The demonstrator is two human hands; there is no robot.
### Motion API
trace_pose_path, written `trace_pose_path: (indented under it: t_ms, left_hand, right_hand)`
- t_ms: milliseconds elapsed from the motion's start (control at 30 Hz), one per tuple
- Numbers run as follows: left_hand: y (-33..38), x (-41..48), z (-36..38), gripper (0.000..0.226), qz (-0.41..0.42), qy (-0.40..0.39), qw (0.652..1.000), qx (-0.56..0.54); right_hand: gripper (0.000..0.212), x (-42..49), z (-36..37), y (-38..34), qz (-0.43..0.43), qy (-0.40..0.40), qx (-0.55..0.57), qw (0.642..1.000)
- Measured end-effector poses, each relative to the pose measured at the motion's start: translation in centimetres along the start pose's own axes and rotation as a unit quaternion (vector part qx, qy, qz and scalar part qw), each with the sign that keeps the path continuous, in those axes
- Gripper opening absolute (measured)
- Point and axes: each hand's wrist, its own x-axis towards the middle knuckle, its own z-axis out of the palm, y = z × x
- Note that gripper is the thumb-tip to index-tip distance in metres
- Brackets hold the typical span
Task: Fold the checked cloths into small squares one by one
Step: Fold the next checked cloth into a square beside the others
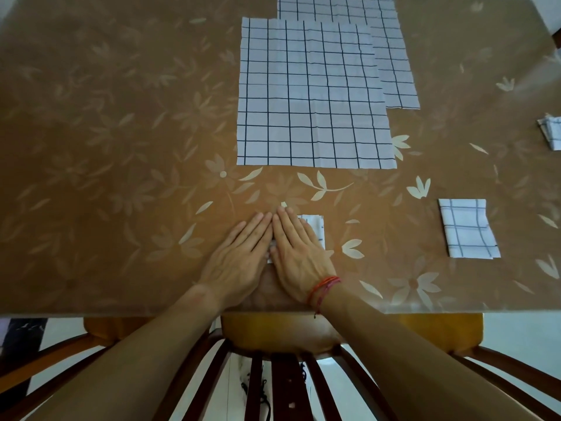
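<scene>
A small folded checked cloth [317, 227] lies near the table's front edge, mostly hidden under my hands. My left hand [239, 256] and my right hand [296, 247] lie flat side by side, fingers straight, pressing on it. A large unfolded checked cloth [312, 95] is spread flat farther back, overlapping a second unfolded checked cloth [391, 56] behind it. A folded checked square [467, 227] sits at the right. Another folded cloth [551, 132] shows at the far right edge.
The table [121, 147] has a brown floral cover. A wooden chair [282, 335] with a slatted back stands under the front edge between my arms. A red thread bracelet [323, 287] is on my right wrist.
</scene>
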Motion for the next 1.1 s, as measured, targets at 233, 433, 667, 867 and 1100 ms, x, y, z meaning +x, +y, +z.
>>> trace_pose_path:
  t_ms: [233,433,667,867,1100]
  left_hand:
    - [0.2,0.0,0.4,0.053,-0.006,0.004,1.000,0.004]
    - [0.2,-0.1,0.3,0.053,-0.004,0.006,1.000,0.011]
    - [0.4,0.0,-0.1,0.054,-0.012,-0.012,1.000,0.005]
    - [0.3,0.0,-0.1,0.053,-0.008,-0.014,1.000,0.016]
    - [0.3,0.0,0.3,0.054,-0.018,-0.019,1.000,0.002]
  right_hand:
    - [0.060,0.2,0.6,0.3,0.006,-0.011,-0.043,0.999]
    - [0.064,-0.7,0.0,2.0,0.019,-0.024,-0.053,0.998]
    - [0.066,-2.9,-1.3,5.6,0.036,-0.048,-0.084,0.995]
    - [0.063,-2.4,-1.6,4.4,0.063,-0.032,-0.080,0.994]
    - [0.062,-0.1,-1.4,0.0,-0.031,-0.023,-0.001,0.999]
